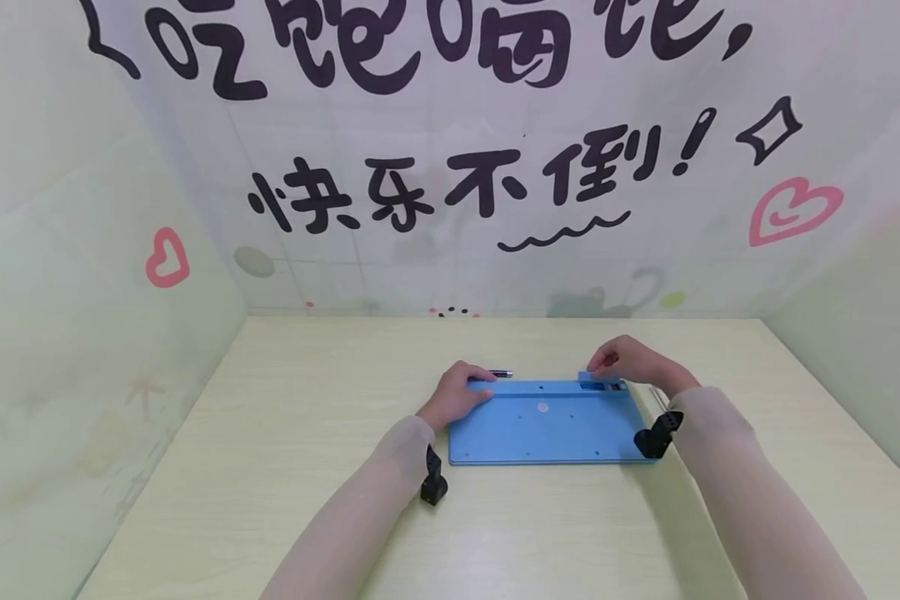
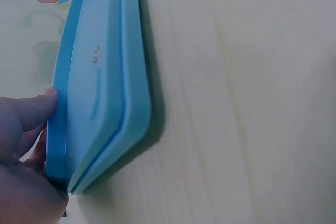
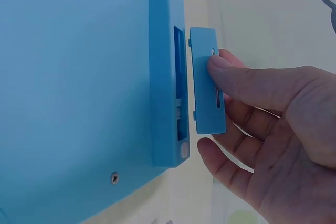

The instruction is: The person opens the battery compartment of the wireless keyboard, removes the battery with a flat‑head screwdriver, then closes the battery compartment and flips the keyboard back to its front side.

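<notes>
A blue keyboard (image 1: 547,429) lies face down on the table, its screws showing. My left hand (image 1: 453,398) grips its raised back edge at the left end, thumb on top. Along that edge at the right end is an uncovered battery compartment (image 3: 180,85); what sits inside is hard to tell. My right hand (image 3: 273,114) pinches a slim blue battery cover (image 3: 205,85) between thumb and fingers. The cover, with small tabs along one side, is held just beside the compartment, apart from it in the right wrist view.
A short dark-and-silver stick-like object (image 1: 502,373) lies behind the keyboard near my left hand. A thin metallic item (image 1: 657,398) lies to the right, partly hidden by my right wrist. The pale wooden table (image 1: 285,400) meets a printed back wall (image 1: 390,275).
</notes>
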The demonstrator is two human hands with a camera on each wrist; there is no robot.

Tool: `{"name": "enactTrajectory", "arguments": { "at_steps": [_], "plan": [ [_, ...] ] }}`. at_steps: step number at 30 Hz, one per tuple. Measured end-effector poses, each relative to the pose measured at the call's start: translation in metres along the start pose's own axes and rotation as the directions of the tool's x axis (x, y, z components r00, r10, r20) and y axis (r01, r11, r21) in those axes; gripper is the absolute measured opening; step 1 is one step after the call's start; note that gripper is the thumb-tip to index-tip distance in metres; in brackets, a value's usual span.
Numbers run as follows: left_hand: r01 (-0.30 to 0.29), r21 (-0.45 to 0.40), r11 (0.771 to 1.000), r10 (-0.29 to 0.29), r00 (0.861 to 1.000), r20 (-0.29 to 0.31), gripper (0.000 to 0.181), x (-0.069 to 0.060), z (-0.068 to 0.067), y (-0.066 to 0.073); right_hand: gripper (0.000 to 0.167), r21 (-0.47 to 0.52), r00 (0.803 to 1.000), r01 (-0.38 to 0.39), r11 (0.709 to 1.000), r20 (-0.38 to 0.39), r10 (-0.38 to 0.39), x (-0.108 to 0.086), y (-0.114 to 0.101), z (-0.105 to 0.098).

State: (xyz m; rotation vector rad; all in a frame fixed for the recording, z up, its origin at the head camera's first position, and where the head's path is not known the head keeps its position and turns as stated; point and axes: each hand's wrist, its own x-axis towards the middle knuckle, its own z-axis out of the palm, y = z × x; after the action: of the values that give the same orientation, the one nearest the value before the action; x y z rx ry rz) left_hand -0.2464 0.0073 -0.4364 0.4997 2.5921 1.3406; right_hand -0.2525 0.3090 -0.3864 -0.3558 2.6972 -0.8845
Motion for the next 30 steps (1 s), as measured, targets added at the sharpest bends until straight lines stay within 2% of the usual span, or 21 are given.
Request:
{"name": "enactTrajectory", "arguments": {
  "at_steps": [9,17,22,30],
  "plan": [
    [-0.002,-0.010,1.000,0.002,1.000,-0.002,0.020,-0.001,0.000,0.000,0.010,0.009,1.000,-0.002,1.000,0.005,0.002,-0.002,0.005,0.004],
    [-0.011,0.000,1.000,0.011,1.000,0.000,0.020,0.001,0.000,-0.002,0.010,0.011,0.999,0.029,1.000,0.020,-0.030,-0.005,0.003,0.003],
    [-0.003,-0.001,1.000,0.003,1.000,0.002,0.020,0.003,0.001,-0.004,0.010,0.021,0.998,0.035,0.999,0.054,-0.036,-0.004,0.002,0.000],
    [-0.003,0.002,1.000,0.003,1.000,0.004,0.020,0.004,0.003,-0.006,0.010,-0.004,0.990,-0.028,1.000,0.140,0.028,0.007,0.008,-0.008]
  ]
}}
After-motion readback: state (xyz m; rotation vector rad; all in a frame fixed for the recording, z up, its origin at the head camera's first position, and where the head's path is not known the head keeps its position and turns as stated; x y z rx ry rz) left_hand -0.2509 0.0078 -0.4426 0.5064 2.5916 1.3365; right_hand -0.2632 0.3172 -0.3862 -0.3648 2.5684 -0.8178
